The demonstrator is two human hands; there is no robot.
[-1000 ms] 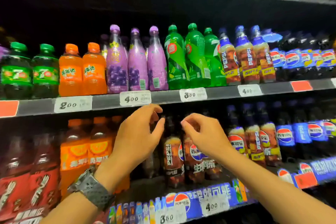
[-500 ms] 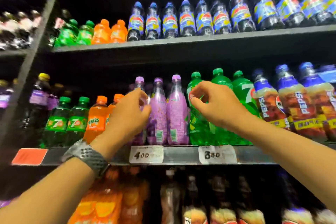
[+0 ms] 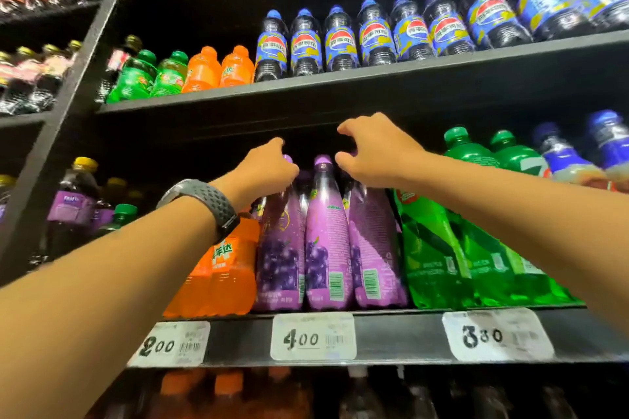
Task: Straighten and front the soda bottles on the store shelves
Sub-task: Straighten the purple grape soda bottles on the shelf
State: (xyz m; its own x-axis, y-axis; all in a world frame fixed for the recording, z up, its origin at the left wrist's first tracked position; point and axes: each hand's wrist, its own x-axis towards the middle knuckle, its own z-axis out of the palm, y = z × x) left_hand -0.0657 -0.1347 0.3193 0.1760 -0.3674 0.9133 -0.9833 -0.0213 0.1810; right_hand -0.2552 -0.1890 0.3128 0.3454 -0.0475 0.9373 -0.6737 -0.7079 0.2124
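Observation:
Three purple grape soda bottles stand side by side on the middle shelf (image 3: 391,337). My left hand (image 3: 269,170) curls round the cap and neck of the left purple bottle (image 3: 279,248). The middle purple bottle (image 3: 326,231) stands free between my hands, its cap showing. My right hand (image 3: 377,153) hangs curled over the top of the right purple bottle (image 3: 374,241), thumb and forefinger spread apart. That bottle's cap is hidden under the hand, so I cannot see whether it is gripped. The labels of the purple bottles are turned sideways, barcodes showing.
Orange soda bottles (image 3: 235,265) stand left of the purple ones and green bottles (image 3: 432,248) right of them. The shelf above (image 3: 306,85) is low over my hands and carries blue-capped cola bottles (image 3: 340,41). A 4.00 price tag (image 3: 313,337) sits on the shelf edge.
The view has tilted upward and come closer. My left hand slid up to the left purple bottle's cap. My right hand moved left from the green bottle to the right purple bottle's top.

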